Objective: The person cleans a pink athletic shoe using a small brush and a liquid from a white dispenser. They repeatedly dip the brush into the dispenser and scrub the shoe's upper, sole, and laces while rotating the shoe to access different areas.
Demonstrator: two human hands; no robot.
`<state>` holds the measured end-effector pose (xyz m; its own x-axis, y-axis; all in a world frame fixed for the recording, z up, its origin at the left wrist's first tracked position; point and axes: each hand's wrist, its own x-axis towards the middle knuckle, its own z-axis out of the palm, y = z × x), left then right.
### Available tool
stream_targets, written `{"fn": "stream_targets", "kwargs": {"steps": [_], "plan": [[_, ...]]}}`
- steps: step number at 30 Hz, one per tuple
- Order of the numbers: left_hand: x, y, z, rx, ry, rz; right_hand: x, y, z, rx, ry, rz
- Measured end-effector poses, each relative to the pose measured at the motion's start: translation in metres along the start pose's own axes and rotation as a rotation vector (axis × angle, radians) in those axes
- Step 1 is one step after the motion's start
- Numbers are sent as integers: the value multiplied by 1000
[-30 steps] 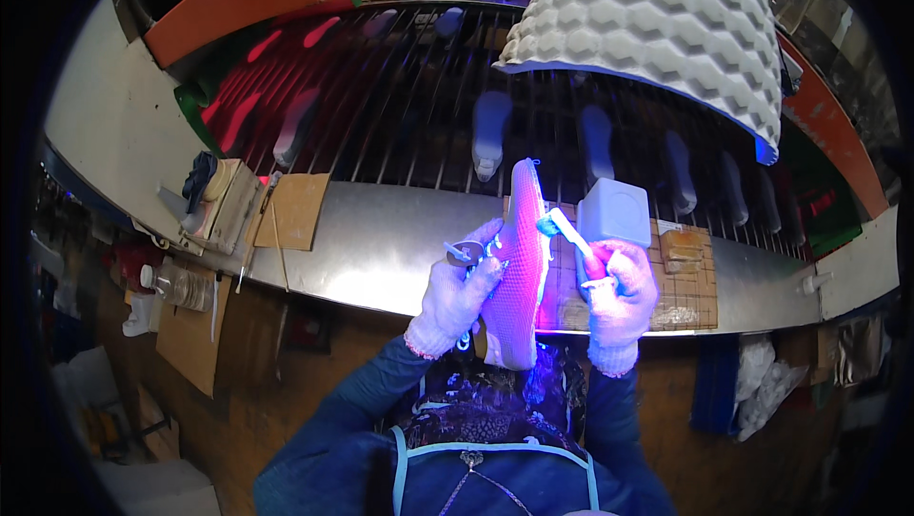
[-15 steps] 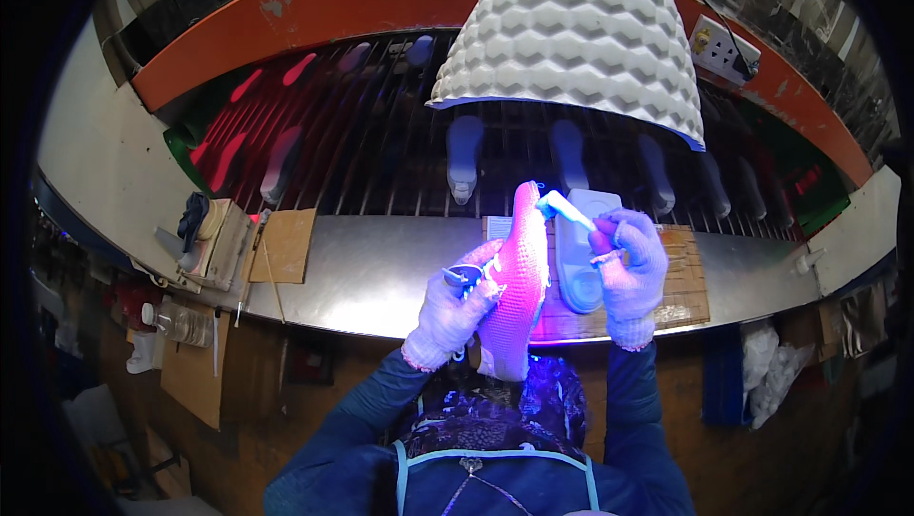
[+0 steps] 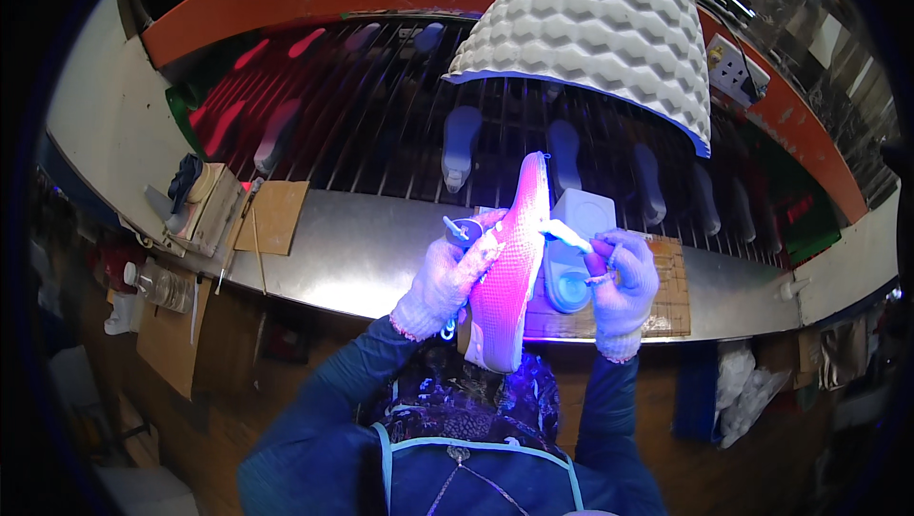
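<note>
My gloved left hand (image 3: 440, 280) is closed around a pink knit shoe upper (image 3: 503, 289), which stands tilted with its toe pointing away from me. A dark round piece with a metal stub shows by that hand's fingers. My gloved right hand (image 3: 625, 286) pinches a small white-handled brush (image 3: 567, 233), its tip meeting the shoe's right edge around mid-length. The bristles are lost in the bright violet light. Behind the brush, a pale shoe sole (image 3: 587, 208) lies on a cardboard sheet (image 3: 669, 280).
Beyond the metal ledge (image 3: 357, 240), several soles rest on a dark rack of rods (image 3: 381, 126). A white honeycomb-textured hood (image 3: 586, 35) hangs over it. At left are a box (image 3: 211, 211) and a cardboard piece (image 3: 273, 219); a socket strip (image 3: 738, 70) is at upper right.
The brush has moved from near the toe down along the shoe's right edge toward me. My left hand keeps its hold on the shoe. The whole view has shifted slightly.
</note>
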<state>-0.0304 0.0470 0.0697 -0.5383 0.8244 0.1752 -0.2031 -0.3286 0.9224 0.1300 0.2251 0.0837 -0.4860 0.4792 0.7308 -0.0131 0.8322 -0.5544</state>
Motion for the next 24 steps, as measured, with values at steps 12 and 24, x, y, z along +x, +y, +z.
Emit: {"fn": "stream_targets", "kwargs": {"steps": [12, 24], "plan": [[9, 4, 2, -120, 76, -72, -6, -2, 3, -181, -27, -99], [16, -10, -12, -254, 125, -161, -20, -11, -2, -198, -132, -154]]}}
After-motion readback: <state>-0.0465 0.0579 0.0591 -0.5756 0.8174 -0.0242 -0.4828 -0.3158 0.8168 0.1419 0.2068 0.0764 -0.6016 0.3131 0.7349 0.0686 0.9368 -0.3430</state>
